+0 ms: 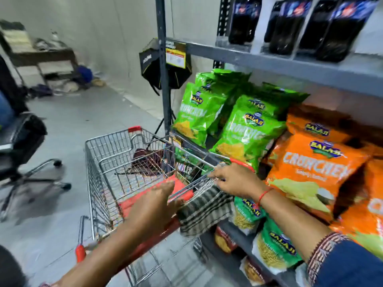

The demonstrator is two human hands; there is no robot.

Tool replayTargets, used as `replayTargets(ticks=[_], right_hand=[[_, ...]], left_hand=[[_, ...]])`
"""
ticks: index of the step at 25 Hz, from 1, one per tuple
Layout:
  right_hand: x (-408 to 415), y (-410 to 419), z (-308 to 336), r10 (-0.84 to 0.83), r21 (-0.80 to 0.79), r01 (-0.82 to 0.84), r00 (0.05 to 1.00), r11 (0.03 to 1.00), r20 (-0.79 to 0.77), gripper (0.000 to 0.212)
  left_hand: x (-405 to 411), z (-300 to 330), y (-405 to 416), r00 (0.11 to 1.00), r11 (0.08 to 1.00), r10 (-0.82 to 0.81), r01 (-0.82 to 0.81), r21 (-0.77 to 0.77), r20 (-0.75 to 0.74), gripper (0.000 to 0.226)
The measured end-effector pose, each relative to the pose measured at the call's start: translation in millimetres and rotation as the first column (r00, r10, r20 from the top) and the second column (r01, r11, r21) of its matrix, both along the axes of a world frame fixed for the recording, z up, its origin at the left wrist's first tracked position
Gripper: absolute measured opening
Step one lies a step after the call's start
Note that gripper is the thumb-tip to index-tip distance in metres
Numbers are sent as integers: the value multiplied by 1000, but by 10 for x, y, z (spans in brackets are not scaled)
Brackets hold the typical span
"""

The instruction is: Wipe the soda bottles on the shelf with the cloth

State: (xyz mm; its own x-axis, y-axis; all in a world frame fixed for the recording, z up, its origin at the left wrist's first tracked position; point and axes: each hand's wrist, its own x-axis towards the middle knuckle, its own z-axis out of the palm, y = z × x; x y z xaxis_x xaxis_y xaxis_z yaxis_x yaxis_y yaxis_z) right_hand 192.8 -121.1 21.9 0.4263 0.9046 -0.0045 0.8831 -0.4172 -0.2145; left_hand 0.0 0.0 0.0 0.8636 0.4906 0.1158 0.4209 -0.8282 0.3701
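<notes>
Dark soda bottles [288, 25] with blue labels stand in a row on the upper grey shelf [290, 67], top right, well above both hands. A black-and-white checked cloth [204, 212] hangs over the near right rim of a wire shopping cart [107, 162]. My right hand [234, 179] lies on that rim at the cloth's top edge, fingers pointing left; whether it grips the cloth is hidden. My left hand [153, 206] hovers palm down over the cart's red flap [180, 187], fingers stretched out and holding nothing.
Green snack bags [246, 129] and orange snack bags [315, 162] fill the shelf beside my right arm, with smaller packets [275, 245] below. A dark red item [145, 160] lies in the cart. An office chair [22, 146] stands at left, a cluttered desk [41, 56] at the back.
</notes>
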Motion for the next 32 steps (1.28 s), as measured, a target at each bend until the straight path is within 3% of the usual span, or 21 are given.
replayTargets(ticks=[3, 7, 13, 17, 22, 27, 29, 32], right_hand=[[18, -1, -28, 74, -174, -66, 997, 983, 38, 42], [70, -22, -66, 122, -251, -103, 991, 962, 58, 52], [68, -18, -107, 113, -217, -93, 990, 972, 83, 48], [52, 6, -54, 88, -166, -65, 987, 984, 132, 37], [4, -70, 468, 65, -159, -39, 985, 986, 158, 27], [-14, -333, 1380, 59, -78, -36, 948, 996, 312, 23], [-19, -455, 1692, 33, -53, -13, 916, 999, 399, 23], [22, -678, 2033, -187, 219, 97, 877, 971, 442, 25]], left_hand=[[-73, -117, -111, 996, 995, -51, 44, -95, -71, 39], [43, -190, -163, 992, 980, -73, 52, -191, -107, 35], [114, -263, -197, 999, 977, -13, 5, -213, -36, 30], [127, -189, -146, 999, 995, -7, 2, -101, -46, 21], [291, 327, 105, 994, 987, -94, 87, -134, -48, 17], [857, 1135, -43, 935, 929, -346, 353, -108, 75, 48], [1134, 1376, -281, 899, 896, -419, 432, -104, 125, 40], [1384, 1699, -530, 853, 811, -365, 488, -322, 373, 37]])
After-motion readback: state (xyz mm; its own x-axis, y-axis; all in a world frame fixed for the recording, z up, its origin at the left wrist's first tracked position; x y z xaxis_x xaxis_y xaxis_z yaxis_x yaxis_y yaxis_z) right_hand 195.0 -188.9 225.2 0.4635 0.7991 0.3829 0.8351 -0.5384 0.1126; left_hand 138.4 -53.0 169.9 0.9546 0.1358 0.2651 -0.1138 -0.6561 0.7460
